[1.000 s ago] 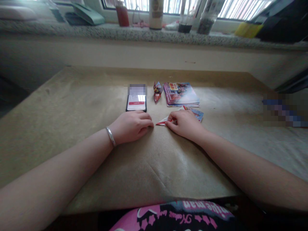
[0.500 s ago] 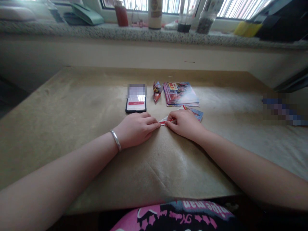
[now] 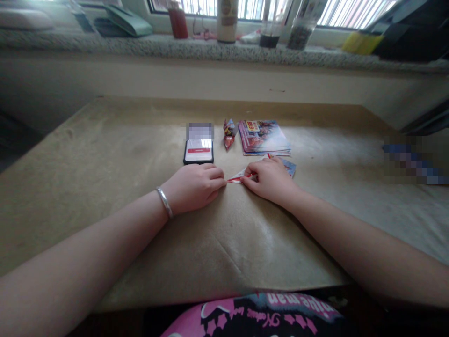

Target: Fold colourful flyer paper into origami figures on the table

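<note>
My right hand (image 3: 270,180) pinches a folded sheet of printed paper (image 3: 235,179) against the table, thumb and forefinger closed on it. The paper is white with a red edge, narrowing to a point at its left; a blue printed part (image 3: 289,167) shows beyond my knuckles, and the middle is hidden. Just left of that point rests my left hand (image 3: 198,187), its fingers held together and closed, with nothing visible in them. A silver bangle (image 3: 164,202) circles my left wrist.
Behind my hands lie a phone (image 3: 199,152) with a lit screen, a small folded paper piece (image 3: 229,135) and a stack of printed leaflets (image 3: 264,138). A blurred-out blue item (image 3: 414,161) is at the right. Bottles and other things line the stone windowsill (image 3: 196,50).
My left hand has slid a little left, off the paper's pointed end, which now shows. My right hand stays almost where it was on the paper.
</note>
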